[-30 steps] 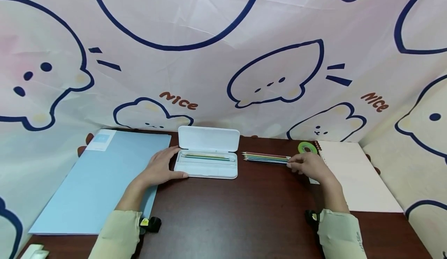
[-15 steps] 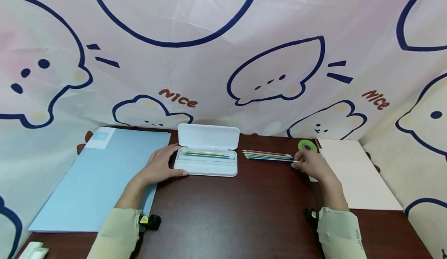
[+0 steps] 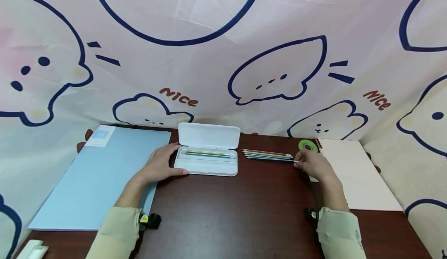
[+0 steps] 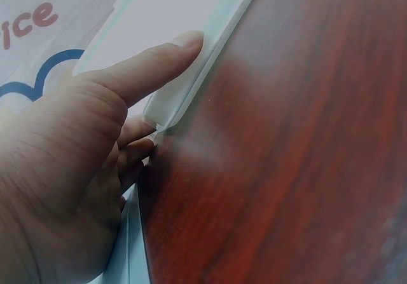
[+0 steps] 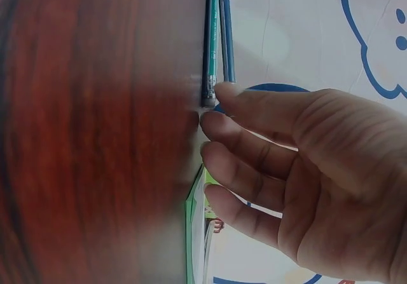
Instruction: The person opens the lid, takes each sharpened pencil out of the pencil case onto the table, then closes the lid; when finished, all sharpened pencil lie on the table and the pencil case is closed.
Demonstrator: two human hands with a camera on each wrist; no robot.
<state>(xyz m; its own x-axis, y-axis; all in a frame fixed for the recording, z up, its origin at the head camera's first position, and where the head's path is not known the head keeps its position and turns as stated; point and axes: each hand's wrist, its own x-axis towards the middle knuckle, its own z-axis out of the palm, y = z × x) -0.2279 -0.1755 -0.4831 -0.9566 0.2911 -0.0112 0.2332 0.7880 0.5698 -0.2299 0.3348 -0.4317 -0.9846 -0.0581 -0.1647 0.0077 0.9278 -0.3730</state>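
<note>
A white pencil case [image 3: 206, 169] stands with its lid raised, a few pencils [image 3: 206, 153] lying in its back compartment. My left hand [image 3: 157, 166] holds the case by its left end, thumb [image 4: 184, 46] on the front rim and the other fingers at the side. Right of the case, several coloured pencils [image 3: 267, 155] lie side by side on the table, points to the left. My right hand [image 3: 314, 164] is at their blunt ends, thumb and forefinger pinching the end of the nearest one, a green pencil [image 5: 213, 42] in the right wrist view.
A large blue folder [image 3: 101, 181] lies at the left, partly under my left forearm. A green roll of tape [image 3: 307, 145] and a white spiral sketchbook [image 3: 359, 177] are at the right. White objects [image 3: 33, 249] sit at the lower left. A printed cloth [image 3: 209, 69] hangs behind the table.
My right hand has shifted slightly right along the pencils, so more of their blunt ends shows. The left hand stays on the case, and the head view has tilted slightly.
</note>
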